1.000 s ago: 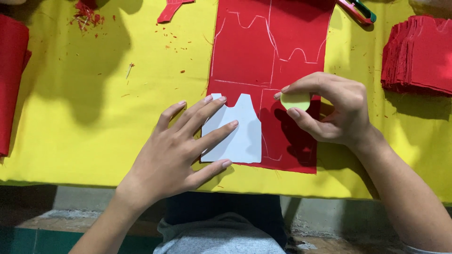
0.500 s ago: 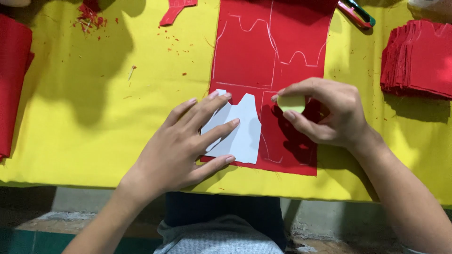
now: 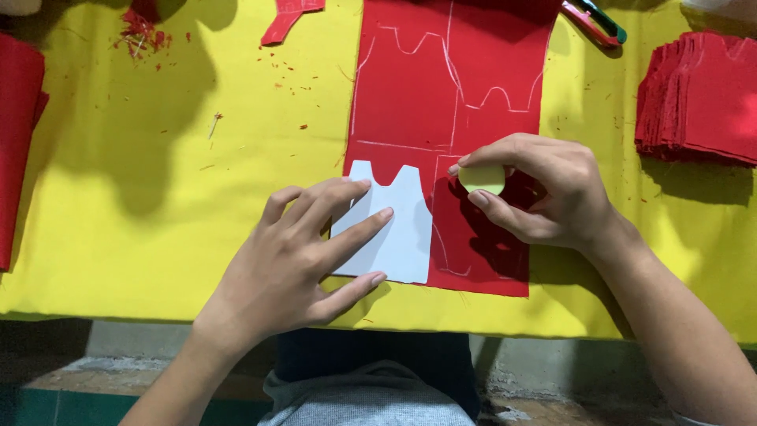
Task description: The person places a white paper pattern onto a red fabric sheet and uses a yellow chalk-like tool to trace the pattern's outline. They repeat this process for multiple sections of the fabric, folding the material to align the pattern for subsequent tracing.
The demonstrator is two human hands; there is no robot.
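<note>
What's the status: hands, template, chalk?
Left hand flat on white paper template. Right hand pinches pale chalk disc over red cloth. Nothing in the way.

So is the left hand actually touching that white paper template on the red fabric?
Touching. The head view shows the left hand with its fingers spread flat across the white paper template, pressing it on the red fabric.

Left hand [image 3: 296,256] flat, right hand [image 3: 536,193] pinching

White paper template [image 3: 397,229] flat on red fabric [image 3: 441,95]
</note>
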